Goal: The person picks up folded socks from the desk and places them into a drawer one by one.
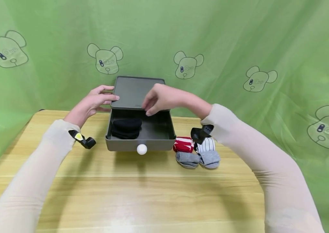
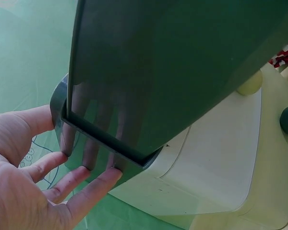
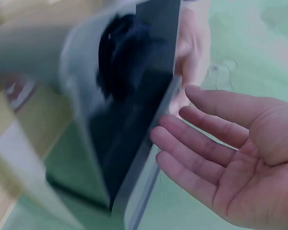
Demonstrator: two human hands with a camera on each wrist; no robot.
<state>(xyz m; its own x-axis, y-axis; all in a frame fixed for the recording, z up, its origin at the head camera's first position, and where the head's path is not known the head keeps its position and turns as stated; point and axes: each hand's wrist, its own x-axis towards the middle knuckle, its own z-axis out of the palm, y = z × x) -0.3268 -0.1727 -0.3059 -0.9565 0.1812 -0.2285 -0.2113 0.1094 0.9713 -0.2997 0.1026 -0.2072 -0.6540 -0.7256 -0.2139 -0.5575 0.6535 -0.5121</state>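
Observation:
A grey drawer box (image 1: 138, 92) stands on the table with its top drawer (image 1: 141, 145) pulled out toward me. Dark folded socks (image 1: 127, 127) lie in the left part of that drawer. My left hand (image 1: 94, 102) is at the left side of the box, fingers spread and fairly straight; in the left wrist view its fingertips (image 2: 116, 173) are right at the edge of the dark side. Over the front edge of the box top hangs my right hand (image 1: 163, 98). Its fingers (image 3: 197, 158) look loosely extended in the right wrist view, holding nothing.
Right of the box lie a red and white sock bundle (image 1: 184, 144), a striped white one (image 1: 206, 144) and two grey ones, the left (image 1: 187, 160) beside the right (image 1: 209, 159). A white knob (image 1: 142, 149) juts from the drawer front. Behind hangs a green curtain (image 1: 153, 26).

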